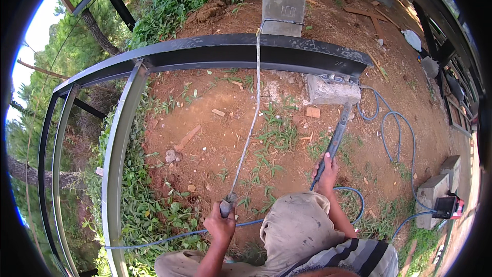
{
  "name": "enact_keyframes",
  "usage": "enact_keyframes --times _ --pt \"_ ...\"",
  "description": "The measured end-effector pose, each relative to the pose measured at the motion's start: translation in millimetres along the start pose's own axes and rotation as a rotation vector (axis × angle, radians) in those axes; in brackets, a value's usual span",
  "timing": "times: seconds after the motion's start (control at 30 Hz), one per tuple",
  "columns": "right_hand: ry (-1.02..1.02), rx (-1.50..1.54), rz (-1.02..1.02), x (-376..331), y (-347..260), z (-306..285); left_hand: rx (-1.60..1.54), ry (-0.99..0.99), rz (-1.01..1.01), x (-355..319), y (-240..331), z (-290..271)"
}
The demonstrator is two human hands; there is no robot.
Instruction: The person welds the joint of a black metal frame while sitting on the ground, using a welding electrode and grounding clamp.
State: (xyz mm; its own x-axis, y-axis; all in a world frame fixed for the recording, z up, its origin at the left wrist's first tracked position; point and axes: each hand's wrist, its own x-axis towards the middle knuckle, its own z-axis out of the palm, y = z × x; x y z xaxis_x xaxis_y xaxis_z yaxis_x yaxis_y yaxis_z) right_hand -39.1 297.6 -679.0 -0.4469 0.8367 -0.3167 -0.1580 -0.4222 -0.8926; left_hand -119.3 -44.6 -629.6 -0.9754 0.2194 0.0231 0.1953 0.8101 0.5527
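Note:
My left hand (221,222) is closed round a small grey block-like piece (225,209). From it a long, thin, pale rod or taut cord (250,128) runs up to the black steel beam (205,53), where a thin dark bar (282,21) juts off to the right. My right hand (326,173) grips the lower end of a long, dark, narrow tool (336,136). The tool points forward, its far tip by a concrete block (334,91) under the beam's right end. A blue cable (358,197) reaches the tool's handle.
A concrete post (285,0) stands behind the beam. Green-grey steel members (123,138) run down the left, over leafy plants. More blue cable loops over the dirt at right, towards a black-and-red box (449,207) beside concrete blocks (432,191). Wood scraps (188,137) lie about.

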Motion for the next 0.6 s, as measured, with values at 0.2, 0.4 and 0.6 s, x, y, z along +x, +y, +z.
enact_keyframes --times 0.2,0.4,0.6 --pt "-0.002 0.006 0.038 0.8 1.6 0.1 -0.078 -0.023 0.111 -1.3 -21.4 11.2" --pt "-0.007 0.019 0.006 5.4 1.3 -7.8 -0.184 -0.094 0.145 -0.2 -27.1 18.8" --pt "0.012 0.003 -0.019 6.4 1.1 -9.2 -0.248 -0.098 0.191 -2.6 -24.9 23.9"
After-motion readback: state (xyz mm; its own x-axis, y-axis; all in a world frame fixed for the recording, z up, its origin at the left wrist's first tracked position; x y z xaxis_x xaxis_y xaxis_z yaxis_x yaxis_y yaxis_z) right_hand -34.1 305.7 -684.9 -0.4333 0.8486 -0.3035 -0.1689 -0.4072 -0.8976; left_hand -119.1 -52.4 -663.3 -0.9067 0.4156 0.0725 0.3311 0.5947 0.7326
